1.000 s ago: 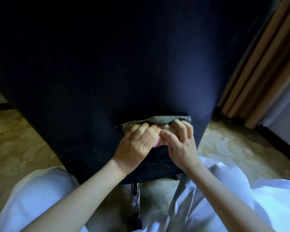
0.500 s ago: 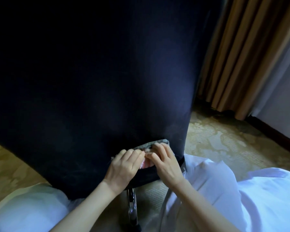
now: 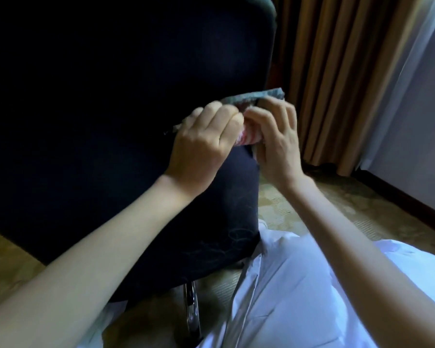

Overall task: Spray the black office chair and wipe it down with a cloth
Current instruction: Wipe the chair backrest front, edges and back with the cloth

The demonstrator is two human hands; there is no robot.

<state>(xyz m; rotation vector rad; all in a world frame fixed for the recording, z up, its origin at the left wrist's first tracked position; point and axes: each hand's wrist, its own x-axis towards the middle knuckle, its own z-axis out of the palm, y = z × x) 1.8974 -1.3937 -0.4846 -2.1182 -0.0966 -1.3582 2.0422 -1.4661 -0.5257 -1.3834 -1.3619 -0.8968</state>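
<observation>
1. By the right edge of the chair (image 3: 106, 101) back, I've got left hand (image 3: 201, 144) and right hand (image 3: 278, 144) both curled round the cloth (image 3: 256, 95), probably to keep it bunched for firm wiping.
2. Cloth's grey, pink-striped inside; chair's dark, faint marks lower down.

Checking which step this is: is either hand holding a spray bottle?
No, the left hand and the right hand both grip only the cloth at the black chair's edge.
</observation>
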